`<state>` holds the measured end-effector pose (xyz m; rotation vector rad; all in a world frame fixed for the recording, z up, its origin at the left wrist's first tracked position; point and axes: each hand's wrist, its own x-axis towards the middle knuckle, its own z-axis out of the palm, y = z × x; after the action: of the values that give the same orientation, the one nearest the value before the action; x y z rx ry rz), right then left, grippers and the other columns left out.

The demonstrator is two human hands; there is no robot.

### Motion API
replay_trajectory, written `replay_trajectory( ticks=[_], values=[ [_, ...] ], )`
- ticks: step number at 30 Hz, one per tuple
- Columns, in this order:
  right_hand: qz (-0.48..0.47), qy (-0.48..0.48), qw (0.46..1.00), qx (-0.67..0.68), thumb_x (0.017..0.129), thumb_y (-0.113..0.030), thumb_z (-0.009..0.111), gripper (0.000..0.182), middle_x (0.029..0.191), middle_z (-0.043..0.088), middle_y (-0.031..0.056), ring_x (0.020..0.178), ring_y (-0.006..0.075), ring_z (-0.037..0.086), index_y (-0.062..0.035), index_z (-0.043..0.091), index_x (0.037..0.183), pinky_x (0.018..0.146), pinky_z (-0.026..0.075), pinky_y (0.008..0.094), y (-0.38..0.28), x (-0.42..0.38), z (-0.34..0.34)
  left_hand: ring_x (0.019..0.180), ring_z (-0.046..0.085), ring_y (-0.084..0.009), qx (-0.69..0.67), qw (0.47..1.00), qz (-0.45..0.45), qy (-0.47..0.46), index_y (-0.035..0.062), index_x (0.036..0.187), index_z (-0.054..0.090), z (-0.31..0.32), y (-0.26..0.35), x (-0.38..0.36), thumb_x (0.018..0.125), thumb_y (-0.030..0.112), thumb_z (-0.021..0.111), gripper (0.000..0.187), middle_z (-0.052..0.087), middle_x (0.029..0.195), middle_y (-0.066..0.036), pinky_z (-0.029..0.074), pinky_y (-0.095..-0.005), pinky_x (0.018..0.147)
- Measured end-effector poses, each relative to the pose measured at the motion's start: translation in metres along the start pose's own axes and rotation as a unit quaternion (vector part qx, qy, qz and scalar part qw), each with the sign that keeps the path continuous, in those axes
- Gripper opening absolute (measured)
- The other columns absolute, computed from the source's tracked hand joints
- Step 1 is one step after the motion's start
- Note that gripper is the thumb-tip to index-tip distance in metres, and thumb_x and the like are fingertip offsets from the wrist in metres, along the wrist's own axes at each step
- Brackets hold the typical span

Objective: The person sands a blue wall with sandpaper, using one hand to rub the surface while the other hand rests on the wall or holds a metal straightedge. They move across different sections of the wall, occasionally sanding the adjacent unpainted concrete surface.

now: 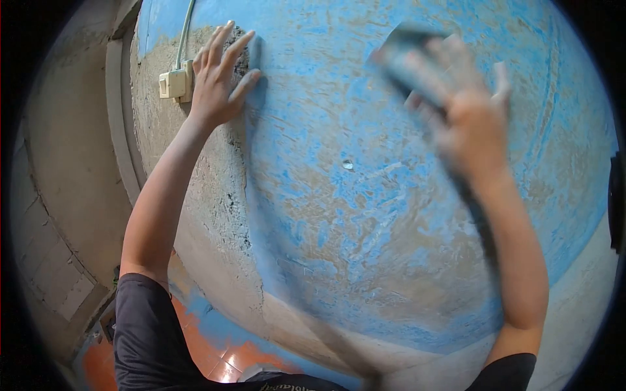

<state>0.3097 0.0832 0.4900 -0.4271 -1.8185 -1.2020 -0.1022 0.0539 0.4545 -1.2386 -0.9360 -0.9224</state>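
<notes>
A wall [313, 130] with worn, patchy blue paint fills the middle of the view. My left hand [220, 81] lies against it with fingers spread, over the border between bare rough plaster and blue paint. It holds nothing. At the upper right, my right hand [466, 104] is smeared by motion, its fingers around a dark, flat pad [407, 62] against the blue surface. The exact form of the pad is blurred.
A cream light switch [173, 85] with a cable [186, 32] above it is left of my left hand. A door frame [120, 124] stands farther left. Below is an orange tiled floor [225, 362] covered partly with blue dust.
</notes>
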Motion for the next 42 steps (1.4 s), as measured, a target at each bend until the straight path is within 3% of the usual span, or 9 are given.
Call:
replay_trajectory(
  ticks=[2,8,16,21,29,31,34,40,42],
  values=[
    [0.106,0.095,0.988,-0.061,0.092,-0.033,0.071,0.048,0.150,0.057,0.0036,0.147,0.0234,0.043,-0.0321,0.062,0.139,0.123,0.012,0.0620,0.017,0.023,0.009,0.155,0.022,-0.0357,-0.015,0.999,-0.037,0.022,0.0297,0.157,0.038,0.005,-0.013,0.007,0.101,0.055,0.050,0.063,0.028,0.165,-0.014,0.016,-0.0560,0.123],
    [-0.225,-0.189,0.952,0.087,0.097,-0.031,0.066,0.035,0.152,0.055,-0.0036,0.149,0.0113,0.037,-0.0382,0.067,0.131,0.123,0.011,0.0639,-0.109,-0.010,0.056,0.154,0.024,-0.0368,-0.066,0.993,-0.081,0.050,0.0255,0.156,0.041,0.021,-0.026,0.006,0.100,0.055,0.049,0.064,0.029,0.165,-0.016,0.017,-0.0559,0.123],
    [0.012,0.050,0.998,-0.026,0.097,-0.032,0.065,0.042,0.155,0.051,0.0063,0.149,0.0210,0.039,-0.0181,0.065,0.136,0.121,0.016,0.0629,-0.075,0.105,0.054,0.154,0.026,-0.0341,-0.095,0.991,-0.074,0.064,0.0278,0.154,0.044,0.016,-0.032,-0.003,0.099,0.048,0.056,0.060,0.035,0.162,-0.013,0.017,-0.0528,0.123],
    [-0.295,-0.349,0.878,0.140,0.084,-0.019,0.070,0.062,0.157,0.050,-0.0009,0.150,0.0190,0.038,-0.0367,0.059,0.142,0.123,0.008,0.0644,-0.142,0.001,0.063,0.151,0.032,-0.0319,-0.096,0.987,-0.092,0.086,0.0277,0.152,0.047,0.018,-0.032,-0.005,0.096,0.048,0.059,0.061,0.040,0.160,-0.013,0.018,-0.0514,0.122],
    [0.053,0.032,0.996,-0.061,0.088,-0.012,0.065,0.058,0.158,0.049,0.0007,0.150,0.0197,0.038,-0.0302,0.059,0.143,0.119,0.017,0.0660,-0.106,0.091,0.074,0.149,0.031,-0.0335,-0.122,0.984,-0.106,0.081,0.0247,0.148,0.051,0.012,-0.030,-0.005,0.093,0.045,0.061,0.060,0.041,0.157,-0.014,0.019,-0.0535,0.122],
    [-0.116,-0.225,0.967,-0.025,0.085,-0.011,0.065,0.063,0.160,0.046,-0.0007,0.151,0.0184,0.036,-0.0338,0.058,0.144,0.120,0.016,0.0644,-0.161,0.065,0.058,0.148,0.031,-0.0383,-0.129,0.982,-0.134,0.042,0.0170,0.147,0.051,-0.003,-0.029,0.000,0.092,0.044,0.063,0.063,0.040,0.156,-0.020,0.020,-0.0547,0.122],
    [-0.306,-0.240,0.918,0.075,0.083,-0.009,0.066,0.069,0.159,0.047,0.0014,0.151,0.0189,0.036,-0.0406,0.057,0.143,0.122,0.015,0.0605,-0.156,0.049,0.080,0.146,0.035,-0.0399,-0.136,0.980,-0.134,0.055,0.0178,0.146,0.053,-0.003,-0.030,-0.001,0.089,0.042,0.067,0.063,0.043,0.153,-0.021,0.024,-0.0545,0.120],
    [0.084,0.075,0.993,-0.026,0.090,-0.018,0.065,0.055,0.156,0.051,0.0044,0.150,0.0227,0.038,-0.0303,0.059,0.144,0.121,0.018,0.0592,-0.111,0.122,0.086,0.145,0.035,-0.0377,-0.140,0.979,-0.133,0.065,0.0155,0.143,0.054,-0.003,-0.031,0.000,0.089,0.042,0.065,0.061,0.044,0.152,-0.020,0.022,-0.0542,0.119],
    [-0.033,-0.044,0.998,-0.028,0.085,-0.014,0.064,0.062,0.157,0.050,0.0042,0.151,0.0223,0.037,-0.0258,0.058,0.145,0.121,0.016,0.0605,-0.139,0.103,0.084,0.148,0.033,-0.0323,-0.137,0.979,-0.131,0.079,0.0249,0.147,0.051,0.010,-0.032,-0.005,0.092,0.044,0.062,0.059,0.042,0.155,-0.014,0.020,-0.0529,0.121]
  ],
)
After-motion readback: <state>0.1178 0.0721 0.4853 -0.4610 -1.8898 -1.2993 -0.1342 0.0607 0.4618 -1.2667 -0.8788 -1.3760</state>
